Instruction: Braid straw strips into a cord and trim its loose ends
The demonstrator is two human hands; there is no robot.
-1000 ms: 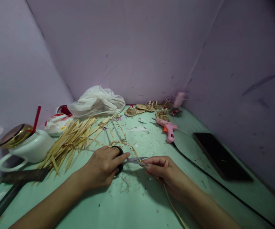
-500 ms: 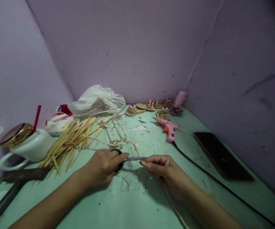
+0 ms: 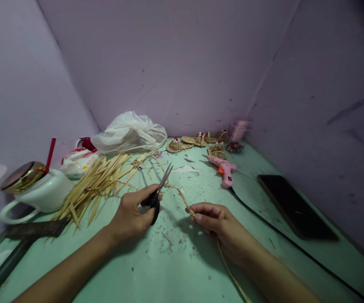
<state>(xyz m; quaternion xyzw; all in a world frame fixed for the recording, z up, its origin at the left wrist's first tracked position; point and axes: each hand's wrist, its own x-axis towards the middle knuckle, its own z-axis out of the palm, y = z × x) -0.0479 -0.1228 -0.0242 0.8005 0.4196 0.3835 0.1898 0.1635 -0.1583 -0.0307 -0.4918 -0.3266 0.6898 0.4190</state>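
Observation:
My left hand (image 3: pixel 136 212) grips a pair of black-handled scissors (image 3: pixel 155 200), whose blades point up and away. Between the thumb and fingers of my right hand (image 3: pixel 215 219) is the end of a braided straw cord (image 3: pixel 181 195). The cord runs back across the table towards a bundle of dry straw strips (image 3: pixel 101 181). A thin strand hangs below my right hand towards the near edge of the view. The scissors and the held end of the cord are apart.
Small woven straw hats (image 3: pixel 175 145) lie at the back. A pink glue gun (image 3: pixel 224 168) with a black cable and a dark phone (image 3: pixel 295 206) are on the right. On the left are a white mug (image 3: pixel 47 195), a hammer-like tool (image 3: pixel 27 240) and a white plastic bag (image 3: pixel 131 134).
The scissors have swung from pointing right at the cord by my right hand to pointing up, away from it. My right hand stays nearly in place, still pinching the cord.

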